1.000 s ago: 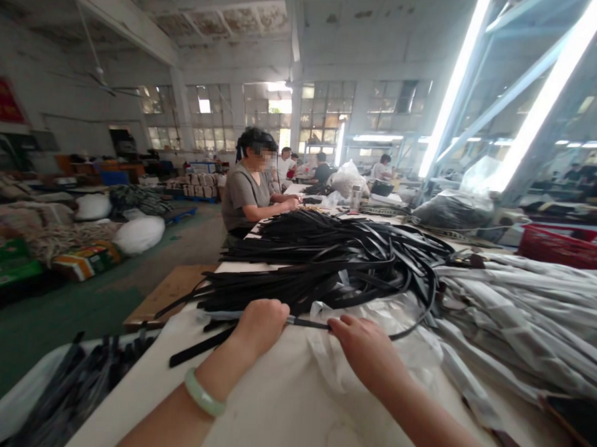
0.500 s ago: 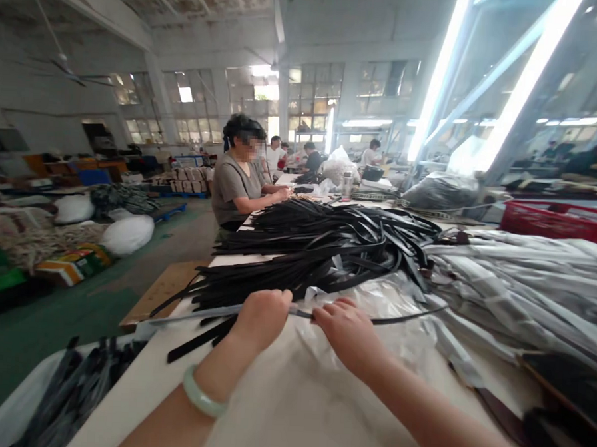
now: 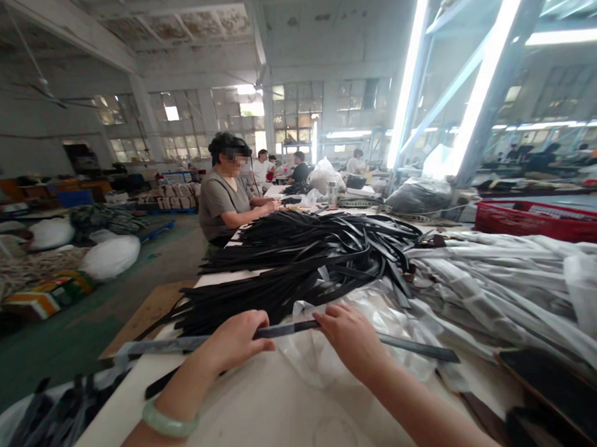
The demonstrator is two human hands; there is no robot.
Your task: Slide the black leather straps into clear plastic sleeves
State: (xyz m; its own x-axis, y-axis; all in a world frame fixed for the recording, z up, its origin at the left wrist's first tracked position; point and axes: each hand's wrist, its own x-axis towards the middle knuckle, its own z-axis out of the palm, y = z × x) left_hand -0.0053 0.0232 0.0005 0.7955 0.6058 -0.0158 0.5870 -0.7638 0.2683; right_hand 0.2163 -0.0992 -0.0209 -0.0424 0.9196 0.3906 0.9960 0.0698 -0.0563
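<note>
A flat black strap (image 3: 300,326) runs sideways between my two hands, low over the table. My left hand (image 3: 239,340) wraps it, thumb below and fingers above. A clear plastic sleeve (image 3: 165,344) trails from this hand past the table's left edge, and its film seems to cover part of the strap. Pinching the strap farther right is my right hand (image 3: 350,338), knuckles up; the strap's bare end (image 3: 422,349) sticks out beyond it. Just ahead lies a big heap of black straps (image 3: 297,257). Crumpled clear plastic (image 3: 374,304) lies under and behind my right hand.
To the right lie wrapped whitish strips (image 3: 486,273), with a red crate (image 3: 543,220) behind. A co-worker (image 3: 225,193) stands at the table's far left side. Bagged black straps (image 3: 63,411) sit below the left edge, beside a cardboard sheet (image 3: 146,312).
My hands have spread apart: the left moved left and down along the strap, showing more of it between them. The strap's right end now lies straighter. The view has shifted slightly.
</note>
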